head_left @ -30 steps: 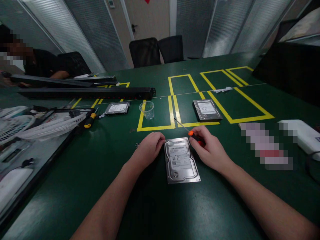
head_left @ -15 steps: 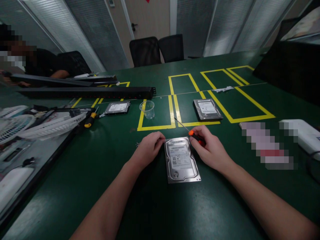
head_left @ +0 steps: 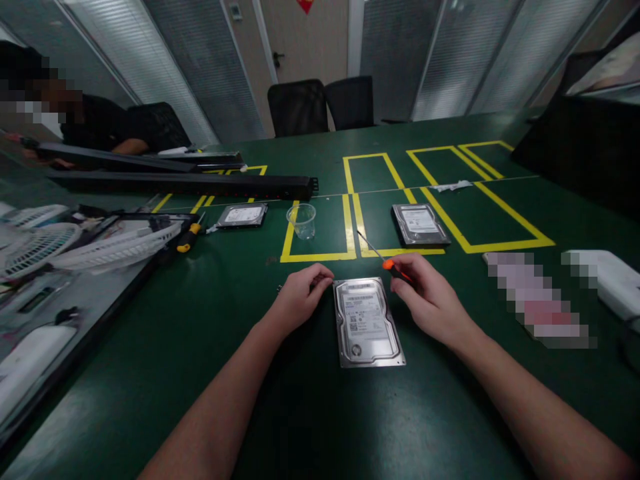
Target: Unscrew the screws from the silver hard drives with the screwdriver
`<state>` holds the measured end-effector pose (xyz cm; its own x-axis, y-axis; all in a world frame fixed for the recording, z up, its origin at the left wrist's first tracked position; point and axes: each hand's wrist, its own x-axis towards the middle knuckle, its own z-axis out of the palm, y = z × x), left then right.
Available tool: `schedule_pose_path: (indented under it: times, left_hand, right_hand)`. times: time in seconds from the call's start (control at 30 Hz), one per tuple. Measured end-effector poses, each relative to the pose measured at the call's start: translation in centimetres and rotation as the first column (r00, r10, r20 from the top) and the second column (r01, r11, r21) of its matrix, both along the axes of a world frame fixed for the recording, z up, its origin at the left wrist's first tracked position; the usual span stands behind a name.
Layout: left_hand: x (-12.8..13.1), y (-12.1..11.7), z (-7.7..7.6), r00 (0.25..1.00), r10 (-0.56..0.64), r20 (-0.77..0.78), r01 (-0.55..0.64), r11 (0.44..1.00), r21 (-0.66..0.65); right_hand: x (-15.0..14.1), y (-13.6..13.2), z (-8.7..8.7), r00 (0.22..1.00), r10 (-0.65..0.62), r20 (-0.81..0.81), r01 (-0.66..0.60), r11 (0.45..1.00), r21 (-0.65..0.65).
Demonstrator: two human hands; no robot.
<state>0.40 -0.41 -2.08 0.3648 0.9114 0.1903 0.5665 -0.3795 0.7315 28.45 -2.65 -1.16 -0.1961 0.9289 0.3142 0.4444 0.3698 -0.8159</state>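
A silver hard drive (head_left: 367,320) lies flat on the green table, label side up, between my hands. My left hand (head_left: 303,293) is closed in a pinch at the drive's far left corner. Whatever its fingertips may hold is too small to make out. Small screws (head_left: 279,289) show partly behind that hand. My right hand (head_left: 430,293) grips the black-and-orange handle of a screwdriver (head_left: 389,265). Its thin shaft points away to the far left, with the tip clear of the drive. A small gap separates the right fingers from the drive's right edge.
Beyond my hands stand a clear plastic cup (head_left: 303,223), a second hard drive (head_left: 420,225) and a third drive (head_left: 243,215). A yellow-black screwdriver (head_left: 189,237) lies left, beside a tray (head_left: 145,293) of fan parts. Long black bars (head_left: 190,185) lie before a seated person (head_left: 107,127).
The view has shifted slightly. My right hand, with the screwdriver, has drawn a little to the right, off the drive's edge. My left hand keeps its pinch at the corner.
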Motion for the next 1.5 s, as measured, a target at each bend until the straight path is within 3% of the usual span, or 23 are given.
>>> schedule_pose_path:
  times: [0.17, 0.4, 0.6, 0.73, 0.97, 1.13, 1.5]
  left_hand:
    - [-0.5, 0.2, -0.1, 0.995, -0.034, 0.092, 0.043, 0.994, -0.101]
    - [-0.5, 0.6, -0.9, 0.987, 0.014, 0.158, 0.005, 0.993, -0.118]
    - [-0.1, 0.6, -1.2, 0.988, 0.041, 0.147, -0.027, 0.995, -0.094]
    - [0.0, 0.7, -1.5, 0.989, 0.041, 0.142, -0.029, 0.996, -0.081]
    - [-0.1, 0.8, -1.6, 0.986, 0.04, 0.159, -0.025, 0.995, -0.094]
    - [-0.1, 0.8, -1.4, 0.981, 0.037, 0.19, -0.011, 0.991, -0.137]
    - [-0.1, 0.7, -1.6, 0.983, 0.045, 0.18, -0.023, 0.992, -0.121]
  right_hand:
    - [0.6, 0.5, 2.8, 0.989, -0.056, -0.135, 0.055, 0.998, -0.01]
    - [-0.6, 2.7, 8.3, 0.972, -0.074, -0.223, 0.114, 0.978, 0.172]
    - [-2.3, 4.1, 10.2, 0.967, -0.009, -0.255, 0.064, 0.976, 0.21]
    - [-3.6, 3.8, 10.0, 0.977, 0.059, -0.205, -0.034, 0.992, 0.125]
    - [-5.4, 3.8, 7.1, 0.982, 0.165, -0.088, -0.156, 0.982, 0.107]
    - [-6.0, 3.9, 6.1, 0.98, 0.181, -0.087, -0.171, 0.98, 0.104]
    - [-6.2, 3.9, 5.6, 0.982, 0.179, -0.062, -0.172, 0.98, 0.098]
